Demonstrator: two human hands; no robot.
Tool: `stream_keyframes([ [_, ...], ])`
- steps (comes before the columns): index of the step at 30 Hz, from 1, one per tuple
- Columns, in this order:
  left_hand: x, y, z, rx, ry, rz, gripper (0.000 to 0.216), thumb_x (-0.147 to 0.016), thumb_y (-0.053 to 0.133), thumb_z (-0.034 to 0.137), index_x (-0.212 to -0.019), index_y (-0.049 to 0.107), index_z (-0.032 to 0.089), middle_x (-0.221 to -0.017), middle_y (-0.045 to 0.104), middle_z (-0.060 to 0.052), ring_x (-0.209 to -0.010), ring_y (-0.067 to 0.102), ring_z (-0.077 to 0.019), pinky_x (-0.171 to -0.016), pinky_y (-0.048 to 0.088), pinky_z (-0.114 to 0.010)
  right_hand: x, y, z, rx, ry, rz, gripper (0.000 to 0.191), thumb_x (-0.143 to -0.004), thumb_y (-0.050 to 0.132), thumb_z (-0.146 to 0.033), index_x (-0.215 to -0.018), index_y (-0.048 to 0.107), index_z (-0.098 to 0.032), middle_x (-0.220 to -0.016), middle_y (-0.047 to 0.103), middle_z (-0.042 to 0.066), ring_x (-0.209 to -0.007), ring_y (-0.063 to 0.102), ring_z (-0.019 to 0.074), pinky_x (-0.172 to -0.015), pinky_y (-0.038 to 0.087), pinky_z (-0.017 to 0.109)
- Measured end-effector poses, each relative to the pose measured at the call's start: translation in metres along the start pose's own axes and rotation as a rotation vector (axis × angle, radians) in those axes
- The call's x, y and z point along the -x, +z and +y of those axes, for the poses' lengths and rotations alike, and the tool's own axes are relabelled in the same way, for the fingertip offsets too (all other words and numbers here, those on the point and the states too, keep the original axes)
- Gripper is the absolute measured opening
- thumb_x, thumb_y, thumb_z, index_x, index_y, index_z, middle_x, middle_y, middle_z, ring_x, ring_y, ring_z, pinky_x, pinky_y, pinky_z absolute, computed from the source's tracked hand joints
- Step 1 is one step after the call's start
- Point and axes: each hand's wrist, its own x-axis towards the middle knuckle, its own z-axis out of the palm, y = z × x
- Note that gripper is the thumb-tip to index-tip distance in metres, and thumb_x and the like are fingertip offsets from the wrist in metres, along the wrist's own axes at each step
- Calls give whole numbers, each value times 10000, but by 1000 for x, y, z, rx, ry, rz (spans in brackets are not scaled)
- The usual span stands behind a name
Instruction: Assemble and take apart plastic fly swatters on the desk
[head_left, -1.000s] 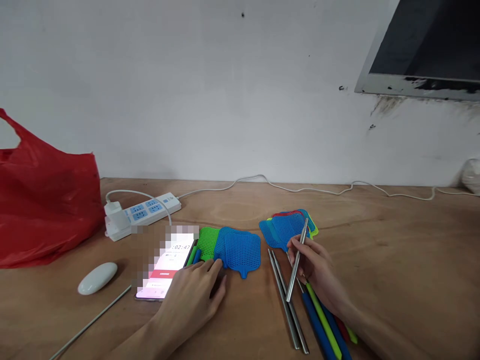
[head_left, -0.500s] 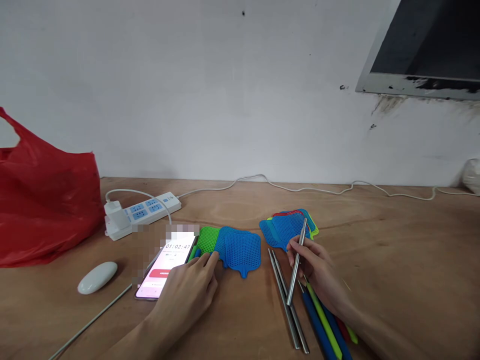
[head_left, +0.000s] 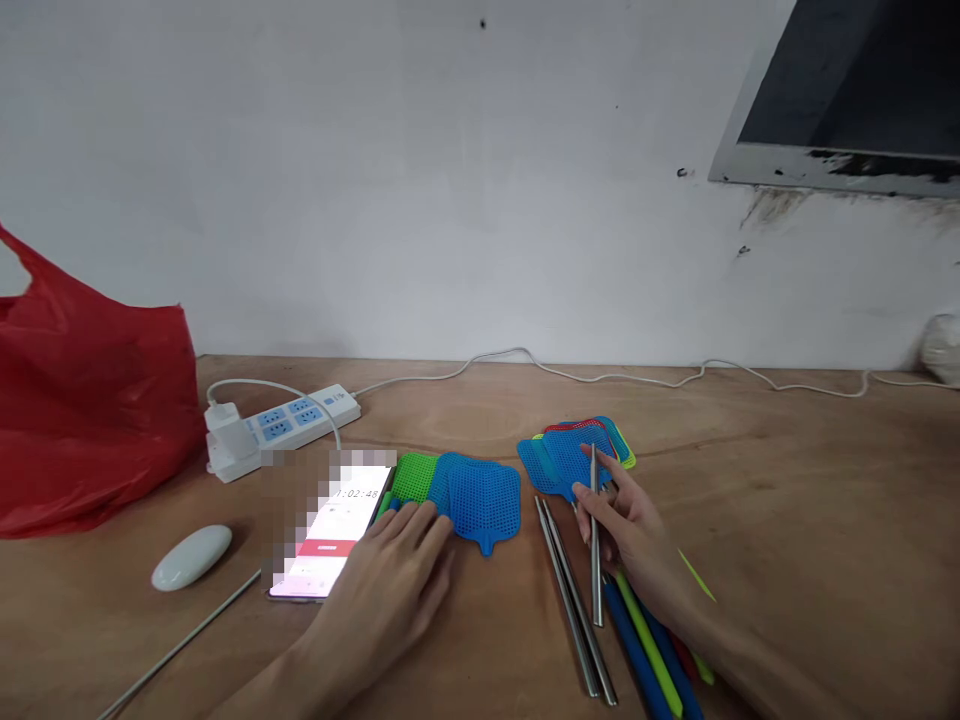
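Note:
My right hand (head_left: 630,530) pinches a metal tube (head_left: 596,570) between thumb and fingers, holding it up at a steep angle. Left of it, two more metal tubes (head_left: 571,610) lie side by side on the table. Blue, lime and red handles (head_left: 634,640) lie partly under my right wrist. Beyond those fingers is a pile of mesh fly swatter heads (head_left: 555,460), mostly blue. My left hand (head_left: 397,570) rests palm down beside the phone, fingers extended over green and blue handle ends. Close to its fingertips are blue swatter heads (head_left: 487,505) and a green one (head_left: 412,477).
A phone (head_left: 330,548) showing a timer lies at left, near a white mouse (head_left: 192,558). Behind are a power strip (head_left: 300,430) and a red plastic bag (head_left: 97,410). A white cable (head_left: 585,379) runs along the wall.
The metal tube in my right hand has turned more upright, and its lower end has shifted right. My left hand has moved slightly right, its fingers extending further.

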Motion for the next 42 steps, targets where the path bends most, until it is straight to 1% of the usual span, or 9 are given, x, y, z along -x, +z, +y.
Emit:
stream_keyframes([
  [3,2,0,10,135,97,-17,177,-956,450,168,-1060,587,211,-1052,647,-74,-923,622,-257,-837,512,-415,0,-1,0,44,-2,-23,792,-857,653,-509,-1499,257,-266,-525,566,-96,-310,371,83,-284,305,155],
  [6,6,2,14,212,171,-3,263,-962,483,181,-1217,541,207,-1238,623,-93,-1097,603,-272,-953,500,-432,2,2,-6,93,17,-68,773,-854,636,-522,-1488,283,-257,-502,565,-94,-305,379,89,-280,305,152],
  [10,9,6,12,199,207,-10,361,-961,532,223,-1321,505,202,-1401,568,-100,-1246,558,-289,-1043,481,-461,6,6,-13,142,45,-90,783,-823,642,-539,-1461,303,-238,-457,533,-111,-285,321,88,-262,279,157],
  [16,7,10,8,158,224,-57,444,-1002,504,337,-1421,461,198,-1512,477,-89,-1349,488,-296,-1093,454,-498,7,7,-7,112,12,-127,646,-851,609,-524,-1379,373,-237,-413,482,-126,-291,307,87,-305,258,165],
  [22,10,13,5,157,228,-58,482,-1023,464,413,-1461,446,214,-1543,425,-94,-1386,442,-314,-1106,428,-523,7,12,-8,135,16,-72,664,-802,648,-557,-1323,426,-211,-391,464,-124,-315,344,97,-336,261,173],
  [29,10,15,4,164,187,-62,548,-1024,452,440,-1517,360,218,-1573,368,-86,-1418,393,-297,-1127,413,-497,4,7,-3,132,18,-124,641,-859,604,-556,-1380,402,-240,-421,495,-117,-302,288,88,-307,248,171],
  [33,10,16,3,156,177,-61,586,-1027,444,443,-1549,282,231,-1595,320,-76,-1439,355,-289,-1139,398,-499,6,7,-6,112,59,-135,597,-893,554,-559,-1395,412,-269,-482,536,-89,-318,331,93,-297,247,167],
  [37,11,18,3,154,174,-24,588,-1022,457,437,-1544,290,224,-1593,331,-75,-1438,358,-287,-1141,397,-496,7,9,-12,8,140,-110,654,-849,604,-554,-1407,391,-287,-601,611,-58,-365,440,109,-315,330,184],
  [42,11,18,4,158,172,-16,548,-1019,472,415,-1516,350,221,-1562,397,-84,-1407,412,-292,-1119,425,-492,5,10,-11,35,89,-153,680,-827,623,-581,-1376,404,-245,-653,635,-42,-432,486,128,-387,414,225],
])
